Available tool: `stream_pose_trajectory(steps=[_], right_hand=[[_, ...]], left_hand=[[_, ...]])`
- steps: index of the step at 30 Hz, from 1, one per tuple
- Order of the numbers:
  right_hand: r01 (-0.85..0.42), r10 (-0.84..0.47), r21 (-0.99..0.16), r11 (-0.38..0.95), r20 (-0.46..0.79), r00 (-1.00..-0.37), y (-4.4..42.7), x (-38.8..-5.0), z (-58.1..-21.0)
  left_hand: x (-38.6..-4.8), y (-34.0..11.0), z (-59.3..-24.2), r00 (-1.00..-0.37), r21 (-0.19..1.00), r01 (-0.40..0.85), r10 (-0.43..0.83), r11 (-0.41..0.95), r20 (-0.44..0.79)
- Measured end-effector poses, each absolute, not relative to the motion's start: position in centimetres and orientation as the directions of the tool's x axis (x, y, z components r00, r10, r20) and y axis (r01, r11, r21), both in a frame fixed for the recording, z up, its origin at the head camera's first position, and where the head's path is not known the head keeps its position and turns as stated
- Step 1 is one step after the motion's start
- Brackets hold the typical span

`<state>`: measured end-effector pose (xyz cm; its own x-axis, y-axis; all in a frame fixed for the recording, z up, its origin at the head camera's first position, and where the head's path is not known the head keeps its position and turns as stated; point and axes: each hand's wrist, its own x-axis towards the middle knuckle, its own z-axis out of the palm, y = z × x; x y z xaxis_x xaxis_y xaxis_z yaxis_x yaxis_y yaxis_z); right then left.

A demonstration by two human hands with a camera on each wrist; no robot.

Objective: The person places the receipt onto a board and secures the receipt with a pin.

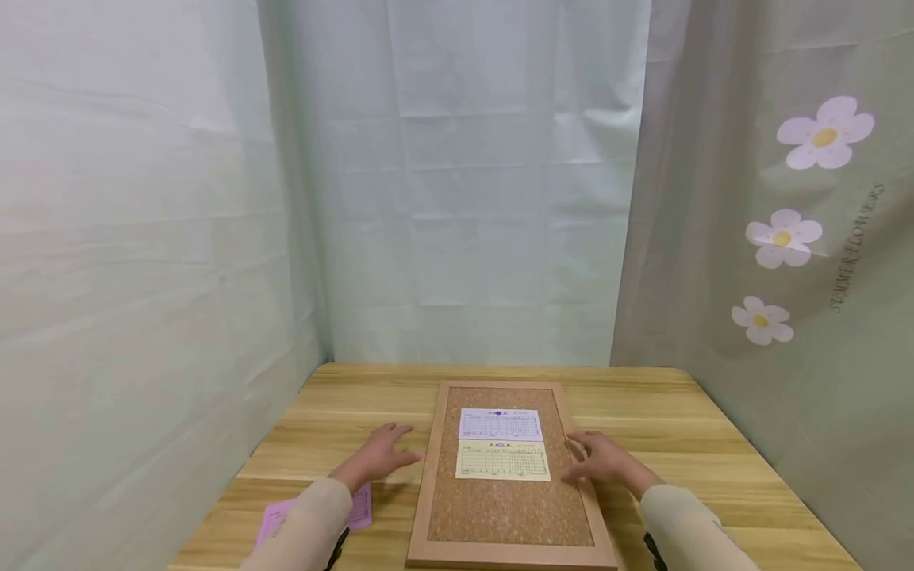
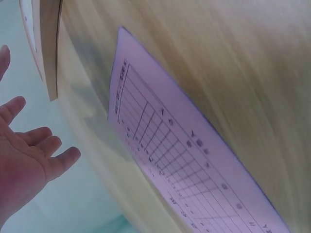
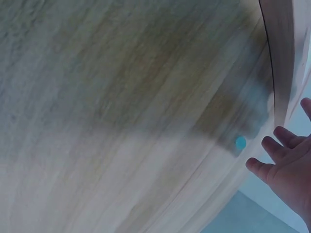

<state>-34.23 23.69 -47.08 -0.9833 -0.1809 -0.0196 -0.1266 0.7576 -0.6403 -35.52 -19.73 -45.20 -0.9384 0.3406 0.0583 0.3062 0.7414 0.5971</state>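
Note:
A cork board (image 1: 510,511) in a light wooden frame lies on the table. On its cork are a pale lilac printed slip (image 1: 500,425) and, just below, a pale yellow slip (image 1: 503,461). My left hand (image 1: 382,454) hovers beside the frame's left side, fingers spread and holding nothing. Over the right side of the frame is my right hand (image 1: 603,460), its fingers loosely bent and holding nothing; whether it touches the frame I cannot tell. Pink printed paper (image 2: 165,141) lies on the table under my left forearm, partly hidden by the sleeve in the head view.
A small round teal thing (image 3: 240,142) sits on the wooden table (image 1: 685,444), right of the board. Pale curtains (image 1: 478,198) hang behind the table and along both sides. The right curtain has printed flowers (image 1: 824,135).

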Motion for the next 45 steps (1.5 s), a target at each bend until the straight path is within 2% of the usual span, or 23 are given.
stream_pose_trajectory(steps=[11, 18, 26, 40, 45], right_hand=[[-0.095, -0.167, -0.616, 0.782, -0.060, -0.984, 24.1, -34.3, -47.5], [-0.127, -0.196, -0.603, 0.787, -0.050, -0.979, 24.2, -34.4, -47.8], [-0.088, -0.181, -0.586, 0.805, -0.102, -0.978, 24.1, -34.3, -47.7], [-0.016, -0.132, -0.598, 0.801, -0.149, -0.980, 24.4, -34.3, -47.7], [-0.033, -0.145, -0.594, 0.804, -0.142, -0.979, 24.3, -34.1, -47.6]], left_hand=[[-35.3, -21.4, -44.7, -0.938, 0.618, 0.314, 0.336, 0.721, 0.084], [-35.3, -22.4, -44.5, -0.940, 0.630, 0.314, 0.327, 0.711, 0.099], [-35.1, -24.0, -43.7, -0.958, 0.658, 0.241, 0.283, 0.714, 0.044], [-34.9, -28.3, -43.1, -0.962, 0.672, 0.221, 0.273, 0.707, 0.029], [-34.5, -29.8, -43.2, -0.971, 0.660, 0.192, 0.236, 0.726, 0.022]])
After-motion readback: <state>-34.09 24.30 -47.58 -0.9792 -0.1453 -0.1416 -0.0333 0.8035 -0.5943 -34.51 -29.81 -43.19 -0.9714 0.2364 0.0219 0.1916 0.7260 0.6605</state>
